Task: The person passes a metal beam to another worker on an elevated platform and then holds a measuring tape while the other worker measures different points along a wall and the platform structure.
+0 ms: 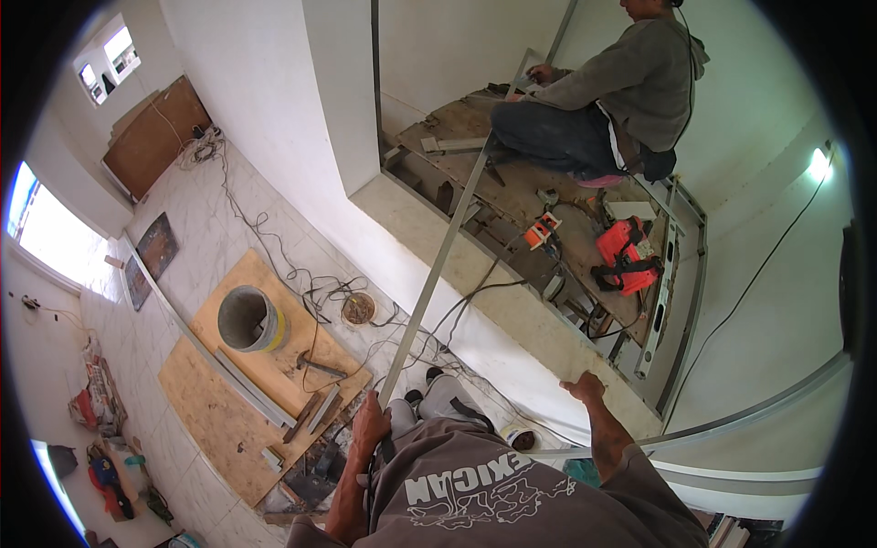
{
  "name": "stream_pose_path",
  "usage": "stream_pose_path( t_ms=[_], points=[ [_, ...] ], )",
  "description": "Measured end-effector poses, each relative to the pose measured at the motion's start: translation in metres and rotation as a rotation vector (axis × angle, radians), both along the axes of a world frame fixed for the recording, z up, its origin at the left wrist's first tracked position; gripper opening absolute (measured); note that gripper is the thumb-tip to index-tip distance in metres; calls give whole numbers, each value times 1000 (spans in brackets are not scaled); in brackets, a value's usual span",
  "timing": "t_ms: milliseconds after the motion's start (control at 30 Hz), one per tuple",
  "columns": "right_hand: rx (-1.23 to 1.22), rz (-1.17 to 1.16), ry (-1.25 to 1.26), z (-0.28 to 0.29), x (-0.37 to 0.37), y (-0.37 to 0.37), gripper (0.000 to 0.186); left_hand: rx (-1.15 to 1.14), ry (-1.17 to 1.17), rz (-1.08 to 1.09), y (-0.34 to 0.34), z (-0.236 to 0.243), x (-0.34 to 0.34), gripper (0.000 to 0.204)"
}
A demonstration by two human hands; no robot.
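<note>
My left hand (370, 422) is closed around the lower end of a long, thin metal profile (441, 260). The profile slants up and away across the white ledge, past the other person. My right hand (585, 389) rests on the edge of the ledge (512, 310), holding nothing, fingers partly spread. Beyond the ledge, a person in a grey hoodie (630, 87) sits on a worn wooden board (466, 119), hands near a short metal piece.
A red tool bag (628, 256), an orange tool (543, 231) and a level (654, 320) lie past the ledge. Down to the left, a bucket (248, 320) and a hammer (322, 366) sit on a plywood sheet (196, 374). Cables (265, 224) trail over the tiled floor.
</note>
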State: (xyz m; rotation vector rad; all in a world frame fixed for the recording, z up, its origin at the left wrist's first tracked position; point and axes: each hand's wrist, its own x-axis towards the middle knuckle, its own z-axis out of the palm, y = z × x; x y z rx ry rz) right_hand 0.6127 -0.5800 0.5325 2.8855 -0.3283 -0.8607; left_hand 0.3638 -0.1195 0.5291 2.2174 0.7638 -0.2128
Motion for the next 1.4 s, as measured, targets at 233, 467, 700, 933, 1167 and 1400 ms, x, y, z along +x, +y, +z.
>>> stream_pose_path(
  t_ms=[233,467,700,933,1167,1400],
  points=[
    [3,11,-11,0,-1,0,85,15,-5,-6,-1,2,0,49],
    [-8,29,-37,-7,-1,-5,85,8,20,1,-2,7,2,48],
    [-11,15,-4,-3,1,-2,85,5,6,3,-1,4,1,50],
    [-42,39,92,-2,4,-3,106,5,1,11,-1,8,2,49],
    [-46,32,98,-2,4,-3,105,-2,-15,-8,0,6,1,49],
    [-47,40,86,-2,4,-3,106,7,-7,11,-1,5,1,49]
  ],
)
